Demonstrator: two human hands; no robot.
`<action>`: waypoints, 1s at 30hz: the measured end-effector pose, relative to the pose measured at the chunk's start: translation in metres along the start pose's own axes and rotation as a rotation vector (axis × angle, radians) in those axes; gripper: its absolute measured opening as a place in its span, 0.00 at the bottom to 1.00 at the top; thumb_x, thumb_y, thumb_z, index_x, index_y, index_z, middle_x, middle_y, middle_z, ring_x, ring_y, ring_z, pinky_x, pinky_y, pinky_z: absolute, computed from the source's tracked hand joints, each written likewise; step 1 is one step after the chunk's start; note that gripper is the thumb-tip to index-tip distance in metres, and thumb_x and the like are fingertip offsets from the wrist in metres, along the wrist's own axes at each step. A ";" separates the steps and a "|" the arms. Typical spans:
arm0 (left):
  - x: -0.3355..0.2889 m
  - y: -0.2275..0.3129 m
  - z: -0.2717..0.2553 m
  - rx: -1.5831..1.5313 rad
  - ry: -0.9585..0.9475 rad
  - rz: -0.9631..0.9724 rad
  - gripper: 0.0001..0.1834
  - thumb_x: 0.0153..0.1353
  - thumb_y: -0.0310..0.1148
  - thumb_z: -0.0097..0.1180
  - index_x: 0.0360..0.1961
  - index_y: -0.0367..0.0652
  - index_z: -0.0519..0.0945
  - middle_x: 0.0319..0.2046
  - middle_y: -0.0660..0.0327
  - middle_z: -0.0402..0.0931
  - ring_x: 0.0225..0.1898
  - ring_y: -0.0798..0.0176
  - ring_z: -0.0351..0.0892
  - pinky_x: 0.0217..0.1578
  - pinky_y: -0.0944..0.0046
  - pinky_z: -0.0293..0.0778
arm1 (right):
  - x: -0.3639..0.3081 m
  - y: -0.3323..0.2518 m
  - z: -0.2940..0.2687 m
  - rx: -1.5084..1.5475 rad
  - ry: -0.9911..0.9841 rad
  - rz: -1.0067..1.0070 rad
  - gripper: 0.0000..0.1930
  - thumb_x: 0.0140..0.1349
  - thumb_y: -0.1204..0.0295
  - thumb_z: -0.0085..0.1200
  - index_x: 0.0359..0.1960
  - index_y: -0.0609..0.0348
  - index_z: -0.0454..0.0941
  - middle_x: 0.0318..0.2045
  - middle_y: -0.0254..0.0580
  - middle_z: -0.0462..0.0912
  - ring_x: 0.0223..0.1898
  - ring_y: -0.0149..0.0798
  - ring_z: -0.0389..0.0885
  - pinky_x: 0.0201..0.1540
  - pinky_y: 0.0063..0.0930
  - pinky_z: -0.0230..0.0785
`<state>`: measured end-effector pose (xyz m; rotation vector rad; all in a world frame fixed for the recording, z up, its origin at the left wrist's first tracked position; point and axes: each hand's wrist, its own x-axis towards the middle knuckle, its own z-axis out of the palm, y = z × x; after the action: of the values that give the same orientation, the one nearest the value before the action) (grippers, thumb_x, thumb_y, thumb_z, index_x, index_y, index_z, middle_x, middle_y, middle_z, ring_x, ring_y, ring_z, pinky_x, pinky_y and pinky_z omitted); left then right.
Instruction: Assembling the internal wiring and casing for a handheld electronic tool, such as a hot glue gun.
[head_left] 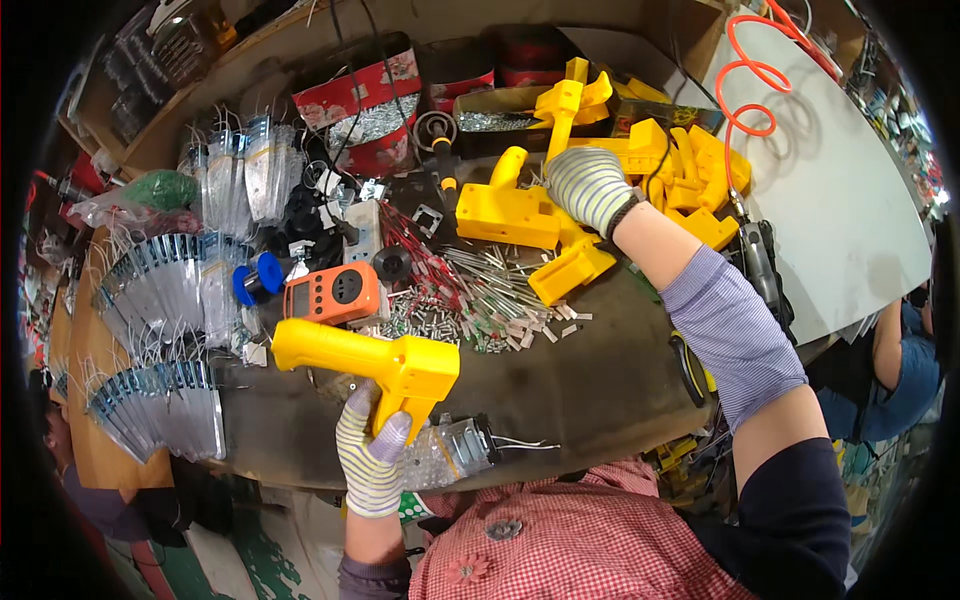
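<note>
My left hand [370, 470], in a striped glove, is closed round the lower part of a yellow pistol-shaped plastic housing [415, 365] near the table's front edge. Its long barrel-like end points left. At the back, my gloved right hand [590, 188] has its fingers closed at the lower end of another yellow housing [565, 105], which sticks up beyond the hand; my fingertips are partly hidden. More yellow housings [505, 215] lie beside and under that hand. Below my left hand's housing lies a clear bubble-wrapped part [450, 450] with white wires.
Fans of flat metal plates with wires [165, 285] cover the left side. An orange meter [330, 293] and blue spool [258, 278] sit mid-left. Screws and metal pins [480, 290] lie centrally. A powered driver [762, 265] hangs from a coiled orange hose [735, 60]; pliers [690, 370] lie nearby.
</note>
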<state>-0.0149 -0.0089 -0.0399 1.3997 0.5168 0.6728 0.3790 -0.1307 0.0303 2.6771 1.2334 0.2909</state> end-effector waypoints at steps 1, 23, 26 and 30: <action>-0.001 0.020 0.013 -0.067 -0.021 -0.059 0.34 0.57 0.43 0.69 0.60 0.35 0.74 0.44 0.55 0.81 0.37 0.61 0.82 0.35 0.63 0.81 | 0.000 -0.006 -0.005 -0.004 -0.012 0.000 0.15 0.65 0.66 0.48 0.38 0.60 0.87 0.34 0.53 0.88 0.37 0.53 0.88 0.37 0.49 0.79; -0.001 0.031 0.019 0.130 -0.125 0.107 0.29 0.57 0.24 0.68 0.62 0.36 0.76 0.53 0.55 0.81 0.53 0.62 0.81 0.56 0.62 0.76 | -0.095 -0.010 -0.047 0.164 0.379 0.192 0.08 0.66 0.65 0.56 0.34 0.55 0.79 0.28 0.49 0.85 0.32 0.53 0.85 0.34 0.45 0.77; 0.003 0.042 0.027 0.236 -0.145 0.110 0.29 0.58 0.23 0.66 0.62 0.36 0.76 0.52 0.55 0.82 0.51 0.64 0.82 0.53 0.64 0.77 | -0.131 -0.020 -0.048 0.581 0.557 0.038 0.04 0.62 0.72 0.60 0.36 0.58 0.81 0.29 0.49 0.84 0.32 0.52 0.84 0.36 0.41 0.76; 0.009 0.048 0.037 0.341 -0.160 0.140 0.30 0.56 0.26 0.68 0.62 0.38 0.77 0.47 0.56 0.84 0.45 0.67 0.84 0.49 0.66 0.78 | -0.168 -0.057 -0.067 1.065 0.273 -0.184 0.06 0.59 0.76 0.63 0.38 0.59 0.84 0.32 0.47 0.84 0.36 0.51 0.84 0.41 0.37 0.77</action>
<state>0.0113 -0.0269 0.0127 1.8075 0.4217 0.5958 0.2142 -0.2173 0.0642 3.3733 2.1805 -0.0796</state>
